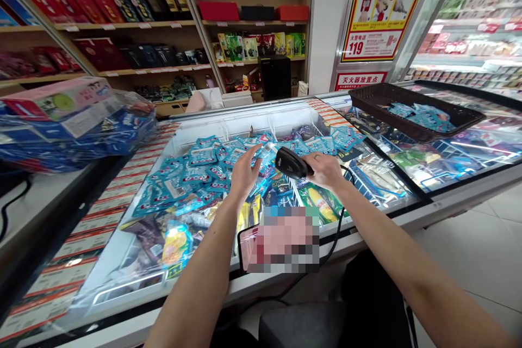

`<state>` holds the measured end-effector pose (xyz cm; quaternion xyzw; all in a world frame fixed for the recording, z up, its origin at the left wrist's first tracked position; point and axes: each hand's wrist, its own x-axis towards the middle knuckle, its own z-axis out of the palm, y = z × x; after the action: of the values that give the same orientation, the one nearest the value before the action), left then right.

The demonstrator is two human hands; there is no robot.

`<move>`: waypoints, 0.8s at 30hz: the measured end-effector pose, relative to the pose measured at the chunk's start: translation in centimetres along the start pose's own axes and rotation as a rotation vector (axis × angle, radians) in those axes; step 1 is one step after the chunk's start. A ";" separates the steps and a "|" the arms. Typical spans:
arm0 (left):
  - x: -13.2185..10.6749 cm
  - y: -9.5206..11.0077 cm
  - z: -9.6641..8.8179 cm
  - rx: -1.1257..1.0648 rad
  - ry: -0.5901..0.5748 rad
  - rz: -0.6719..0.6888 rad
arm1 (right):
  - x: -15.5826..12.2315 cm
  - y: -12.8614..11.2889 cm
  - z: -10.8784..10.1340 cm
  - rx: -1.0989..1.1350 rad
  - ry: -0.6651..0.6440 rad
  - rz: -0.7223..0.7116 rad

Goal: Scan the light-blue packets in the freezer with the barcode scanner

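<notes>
My right hand (325,171) is wrapped round the grip of a black barcode scanner (290,163), whose head points left. A cord runs from it down past the freezer's front edge. My left hand (245,174) pinches a small blue packet (268,150) at its edge, and a light patch with a barcode shows on it, just in front of the scanner head. Many more blue packets (203,155) lie spread in a loose layer over the chest freezer (163,145), around and beyond both hands.
A phone (247,250), partly blurred out, rests at the freezer's front edge. A dark brown tray (367,99) holding blue packets stands at the right. Plastic-wrapped boxes (69,119) sit at the left. Stocked shelves (142,25) line the back. A grey stool (302,323) is below.
</notes>
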<state>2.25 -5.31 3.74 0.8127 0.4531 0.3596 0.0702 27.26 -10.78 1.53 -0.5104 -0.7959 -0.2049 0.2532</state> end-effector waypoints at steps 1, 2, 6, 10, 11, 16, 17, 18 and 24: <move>0.0 0.0 0.1 0.009 0.007 0.011 | 0.0 0.0 0.0 0.001 0.004 -0.008; 0.0 -0.1 0.2 0.018 0.013 0.021 | 0.0 0.0 0.0 0.001 0.008 -0.014; 0.0 -0.3 0.5 0.057 0.025 0.044 | 0.0 0.0 0.1 -0.009 0.032 -0.014; 0.0 -0.4 0.6 0.082 0.025 0.050 | 0.0 0.1 0.2 -0.023 0.041 -0.009; 0.0 -0.5 0.6 0.085 0.026 0.049 | 0.0 0.1 0.2 -0.024 0.040 -0.009; -0.1 -0.7 0.8 0.102 0.024 0.045 | 0.1 0.0 0.2 -0.022 0.034 -0.007; -0.1 -0.7 0.9 0.105 0.024 0.044 | 0.1 0.0 0.1 -0.022 0.033 -0.008; -0.1 -0.8 0.9 0.108 0.024 0.044 | 0.1 -0.1 0.1 -0.023 0.032 -0.008; -0.1 -0.6 0.8 0.131 0.011 0.047 | 0.1 -0.1 -0.1 -0.027 0.016 -0.008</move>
<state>2.34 -4.87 2.82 0.8239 0.4570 0.3351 0.0061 27.12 -10.84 1.61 -0.5089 -0.7930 -0.2208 0.2519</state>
